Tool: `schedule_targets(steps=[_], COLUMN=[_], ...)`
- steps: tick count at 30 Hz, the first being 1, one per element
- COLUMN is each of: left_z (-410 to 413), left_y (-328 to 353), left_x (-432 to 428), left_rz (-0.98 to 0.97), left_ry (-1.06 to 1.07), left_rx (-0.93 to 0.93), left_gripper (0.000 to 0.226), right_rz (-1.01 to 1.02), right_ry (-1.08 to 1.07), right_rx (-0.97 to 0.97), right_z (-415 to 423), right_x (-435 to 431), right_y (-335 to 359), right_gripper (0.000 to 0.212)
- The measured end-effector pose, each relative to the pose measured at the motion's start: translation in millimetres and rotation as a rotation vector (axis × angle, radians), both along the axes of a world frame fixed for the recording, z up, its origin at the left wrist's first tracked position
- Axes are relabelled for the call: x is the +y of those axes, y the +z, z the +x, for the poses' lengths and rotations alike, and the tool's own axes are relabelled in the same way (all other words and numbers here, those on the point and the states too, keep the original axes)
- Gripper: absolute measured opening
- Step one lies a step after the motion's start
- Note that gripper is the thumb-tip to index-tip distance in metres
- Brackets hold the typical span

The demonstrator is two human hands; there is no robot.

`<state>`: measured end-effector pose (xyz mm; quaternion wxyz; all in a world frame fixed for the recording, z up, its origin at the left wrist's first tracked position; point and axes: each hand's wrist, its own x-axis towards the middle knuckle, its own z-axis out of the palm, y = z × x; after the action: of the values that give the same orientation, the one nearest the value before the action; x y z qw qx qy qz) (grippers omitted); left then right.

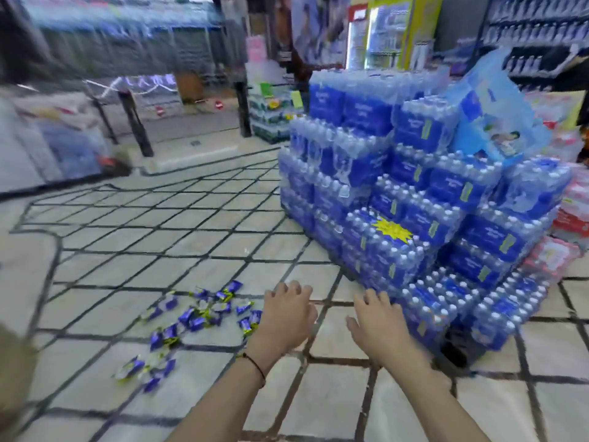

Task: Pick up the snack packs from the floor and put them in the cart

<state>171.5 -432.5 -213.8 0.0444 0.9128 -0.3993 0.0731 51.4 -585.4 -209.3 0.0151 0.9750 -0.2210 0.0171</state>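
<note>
The blue-and-yellow snack packs (195, 321) lie scattered on the floor (105, 266) (pale, crossed by dark lines), just left of the left hand (288, 317). Both hands reach forward, palms down, fingers loosely spread and holding nothing. The right hand (374, 323) hovers near the foot of a stepped stack of shrink-wrapped water bottle packs (414, 186). A thin dark bracelet (255, 365) circles the left wrist.
</note>
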Motion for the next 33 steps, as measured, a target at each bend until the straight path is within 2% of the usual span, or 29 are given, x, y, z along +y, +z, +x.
schedule_targets(steps=[2,6,14,17,24,33], left_z=[44,119,213,240,316,416], left_y=[-2,-5,-14,-25,-48,-83], left_x=[49,143,279,301,322,343], left_rz=[-0.012,0.007,0.004,0.005,0.097,0.151], left_ry=[0.105,0.267,0.526,0.599,0.677,0.742], left_rx=[-0.023,-0.026,-0.068,-0.038,0.055,0.181], left_gripper=[0.042,0.039,0.042,0.05,0.052,0.05], right_rz=[-0.011,0.0,0.029,0.032,0.113,0.171], right_ry=[0.099,0.265,0.515,0.581,0.766,0.815], right_rx=[-0.026,-0.04,-0.076,-0.057,0.017,0.106], right_z=[58,159,300,342,448,560], right_x=[43,125,245,269,288,307], right_y=[0,-2,-11,-24,-60,-106], right_gripper=[0.047,0.056,0.061,0.064,0.063,0.059])
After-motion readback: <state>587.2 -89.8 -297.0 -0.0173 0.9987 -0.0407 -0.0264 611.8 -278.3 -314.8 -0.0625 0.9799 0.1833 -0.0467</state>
